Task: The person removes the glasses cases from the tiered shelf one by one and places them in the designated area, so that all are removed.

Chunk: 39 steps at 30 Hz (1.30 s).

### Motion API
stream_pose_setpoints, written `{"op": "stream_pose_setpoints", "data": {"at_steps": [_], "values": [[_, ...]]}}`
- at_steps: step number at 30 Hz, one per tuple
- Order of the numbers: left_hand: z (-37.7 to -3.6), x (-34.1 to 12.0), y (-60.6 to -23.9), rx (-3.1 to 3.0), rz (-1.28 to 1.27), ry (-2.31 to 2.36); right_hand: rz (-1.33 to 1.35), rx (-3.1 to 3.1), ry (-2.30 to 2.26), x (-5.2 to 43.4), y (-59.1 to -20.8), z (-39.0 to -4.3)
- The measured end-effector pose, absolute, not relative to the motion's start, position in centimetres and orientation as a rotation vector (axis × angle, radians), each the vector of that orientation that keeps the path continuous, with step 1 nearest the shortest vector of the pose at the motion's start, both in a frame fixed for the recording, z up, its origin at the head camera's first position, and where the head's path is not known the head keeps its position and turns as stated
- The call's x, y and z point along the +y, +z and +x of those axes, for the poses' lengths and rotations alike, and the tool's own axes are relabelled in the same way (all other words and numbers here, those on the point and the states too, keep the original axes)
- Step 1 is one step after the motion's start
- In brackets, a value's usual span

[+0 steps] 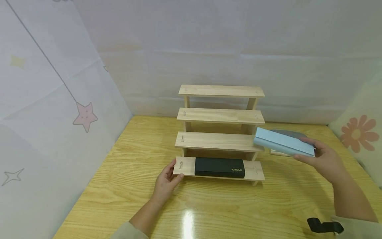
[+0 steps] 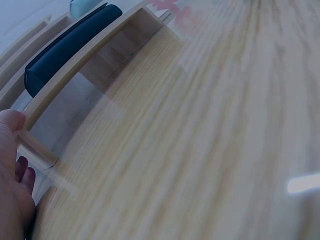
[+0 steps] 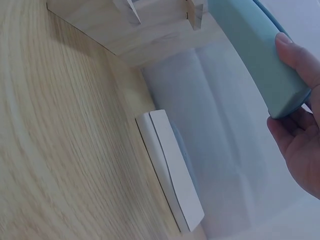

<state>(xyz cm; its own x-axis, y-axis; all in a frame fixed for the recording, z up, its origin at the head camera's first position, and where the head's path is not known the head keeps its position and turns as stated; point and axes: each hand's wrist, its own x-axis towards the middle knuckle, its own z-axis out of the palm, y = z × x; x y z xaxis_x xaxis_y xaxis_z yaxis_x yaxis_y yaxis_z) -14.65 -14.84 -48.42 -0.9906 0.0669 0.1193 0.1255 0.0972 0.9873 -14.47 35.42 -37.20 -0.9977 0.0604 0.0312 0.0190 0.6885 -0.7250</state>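
Your right hand (image 1: 328, 162) holds the pale blue case (image 1: 282, 142) by its right end, raised off the table (image 1: 134, 159) to the right of the wooden stand (image 1: 221, 115); the thumb presses one long face, and the fingers bend round the opposite side. Most of the case's length projects from your grip toward the stand, so that only its right end lies within your fingers and its left end is free. In the head view this free end, drawn higher than the held one, overlaps the right end of the stand's second shelf from the bottom (image 1: 215, 141); whether it touches the wood, you cannot tell. Your left hand (image 1: 164, 182) grips the left end of the stand's lowest shelf (image 1: 253, 168), thumb at the front corner, other fingers curled. On that shelf, near its middle, the black case (image 1: 219, 167) rests lengthwise, gold lettering near its right end, well clear of your fingertips. On the table to the right of the stand lies the white case (image 3: 175, 172), together with a blue-grey thing (image 1: 290, 133) whose form is largely hidden
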Motion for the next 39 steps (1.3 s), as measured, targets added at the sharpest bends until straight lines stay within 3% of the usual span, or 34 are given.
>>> {"op": "stream_pose_setpoints", "data": {"at_steps": [39], "values": [[-14.7,-14.9,-48.4,-2.308,-0.197,-2.056,-0.219,-2.921,1.155,39.8,-41.2,-13.0]]}}
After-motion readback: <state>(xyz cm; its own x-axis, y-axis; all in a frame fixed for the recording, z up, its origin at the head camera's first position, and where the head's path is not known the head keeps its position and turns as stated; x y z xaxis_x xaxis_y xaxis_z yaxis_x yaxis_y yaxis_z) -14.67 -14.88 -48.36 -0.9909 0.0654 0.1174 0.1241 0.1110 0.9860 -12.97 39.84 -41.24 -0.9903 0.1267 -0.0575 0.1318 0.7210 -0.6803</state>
